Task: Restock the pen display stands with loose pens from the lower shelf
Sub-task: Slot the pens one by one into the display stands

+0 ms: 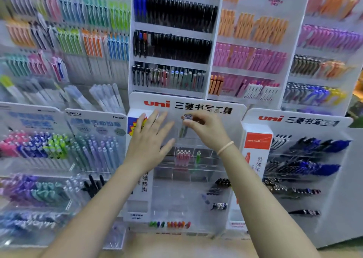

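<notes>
Right hand [202, 128]: your fingers are curled and pinching a small bunch of pens [185, 123] by their top ends, thumb on the near side. A pale band sits on that wrist.

Pens: the bunch is at the top row of the middle stand [196, 189], just under its "uni" header. The long axis runs nearly upright, button ends up at your fingertips, tips down toward the clear slot. How many pens are in the pinch is too blurred to count.

Handling, by judgement: light, stiff plastic barrels, smooth and likely slippery against one another, so a loose pinch may let one slide out. Not fragile, though clips could snag on the slot's edge. Hold near the upper third, clear of the tips, so the lower ends can enter the slot freely.

Left hand [151, 138]: fingers spread and straight, holding nothing, palm toward the stand's left side panel; whether it touches the panel cannot be told.

Stand: clear acrylic tiers, mostly sparse. Pink pens [183, 156] and one green pen [198, 156] stand upright a row below, dark pens lie at the right, and coloured ones sit along the bottom edge.

Neighbours: fuller stands on both sides.
</notes>
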Motion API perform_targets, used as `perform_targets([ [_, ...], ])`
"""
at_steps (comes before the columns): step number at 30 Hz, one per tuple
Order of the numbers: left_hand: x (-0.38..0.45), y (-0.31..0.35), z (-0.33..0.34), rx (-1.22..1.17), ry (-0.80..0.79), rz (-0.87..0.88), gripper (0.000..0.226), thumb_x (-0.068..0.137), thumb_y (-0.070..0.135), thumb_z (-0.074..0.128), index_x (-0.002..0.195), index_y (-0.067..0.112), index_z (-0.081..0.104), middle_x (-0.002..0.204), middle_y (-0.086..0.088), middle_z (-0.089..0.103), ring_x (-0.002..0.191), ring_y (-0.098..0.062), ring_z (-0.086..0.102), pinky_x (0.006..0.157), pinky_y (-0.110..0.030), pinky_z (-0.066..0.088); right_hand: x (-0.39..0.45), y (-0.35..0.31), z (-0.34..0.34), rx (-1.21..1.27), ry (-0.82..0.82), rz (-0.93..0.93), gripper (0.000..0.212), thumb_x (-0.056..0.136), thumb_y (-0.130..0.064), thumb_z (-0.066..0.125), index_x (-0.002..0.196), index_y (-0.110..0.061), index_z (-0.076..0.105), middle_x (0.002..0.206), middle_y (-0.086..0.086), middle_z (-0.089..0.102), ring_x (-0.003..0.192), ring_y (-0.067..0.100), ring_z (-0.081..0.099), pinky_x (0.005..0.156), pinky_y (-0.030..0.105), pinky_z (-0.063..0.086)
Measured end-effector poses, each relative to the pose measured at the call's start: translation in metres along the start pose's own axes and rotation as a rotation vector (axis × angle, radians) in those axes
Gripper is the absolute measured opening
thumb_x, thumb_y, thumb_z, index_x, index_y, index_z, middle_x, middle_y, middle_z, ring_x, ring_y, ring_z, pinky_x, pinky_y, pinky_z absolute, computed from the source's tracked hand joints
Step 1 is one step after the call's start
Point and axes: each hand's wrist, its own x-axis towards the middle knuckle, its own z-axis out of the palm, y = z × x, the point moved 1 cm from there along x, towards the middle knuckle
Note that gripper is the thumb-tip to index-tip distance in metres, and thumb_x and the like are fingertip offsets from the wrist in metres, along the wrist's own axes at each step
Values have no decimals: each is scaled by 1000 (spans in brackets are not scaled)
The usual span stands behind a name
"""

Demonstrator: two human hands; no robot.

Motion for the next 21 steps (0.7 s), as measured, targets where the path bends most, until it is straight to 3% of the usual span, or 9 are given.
perform_targets([
  [3, 1, -3, 4, 11, 40, 23, 58, 99, 49, 33, 144, 18, 53, 159, -9, 37, 149, -29, 28, 121, -50, 7, 2, 1, 4, -6, -48, 16, 16, 91, -16, 71, 104, -9, 75, 89, 0, 73, 86, 17, 67, 80, 23, 52],
  [8, 1, -5, 8, 31, 113, 54, 55, 100, 45, 37, 143, 17, 54, 156, -12, 41, 147, -30, 30, 120, -51, 11, 3, 0, 4, -58, -85, 24, 16, 92, -17, 69, 104, -9, 75, 78, -16, 64, 69, -10, 56, 67, 6, 41],
  [10, 1, -6, 10, 37, 130, 61, 55, 100, 45, 37, 144, 17, 54, 155, -12, 43, 146, -31, 32, 119, -52, 12, 2, 2, 8, -117, -125, 25, 16, 92, -19, 69, 93, -5, 75, 71, -4, 65, 64, -2, 54, 63, 13, 41],
  [12, 0, -7, 11, 40, 131, 65, 55, 100, 45, 36, 144, 17, 53, 153, -11, 45, 146, -31, 33, 120, -52, 12, 0, 3, 12, -180, -159, 21, 25, 93, -20, 68, 79, 1, 68, 68, 12, 63, 62, 14, 51, 63, 30, 44],
  [15, 0, -7, 11, 32, 130, 70, 55, 100, 45, 36, 144, 17, 53, 151, -10, 49, 145, -32, 35, 120, -52, 12, 1, 1, 9, -207, -164, 32, 32, 91, -23, 70, 70, 0, 63, 64, 13, 60, 60, 15, 46, 61, 34, 41],
  [18, -1, -6, 9, 9, 130, 65, 57, 100, 47, 34, 147, 18, 50, 147, -7, 53, 145, -34, 34, 119, -53, 11, -1, -1, -3, -161, -174, 67, 23, 90, -26, 72, 82, -4, 71, 68, 6, 64, 64, 16, 55, 65, 33, 47],
  [21, 0, -1, 8, -12, 126, 68, 59, 100, 50, 33, 154, 26, 36, 143, -4, 58, 145, -38, 32, 118, -59, 13, -4, -5, -13, -76, -213, 79, 17, 95, -23, 65, 110, -19, 70, 89, 7, 73, 85, 17, 69, 85, 34, 56],
])
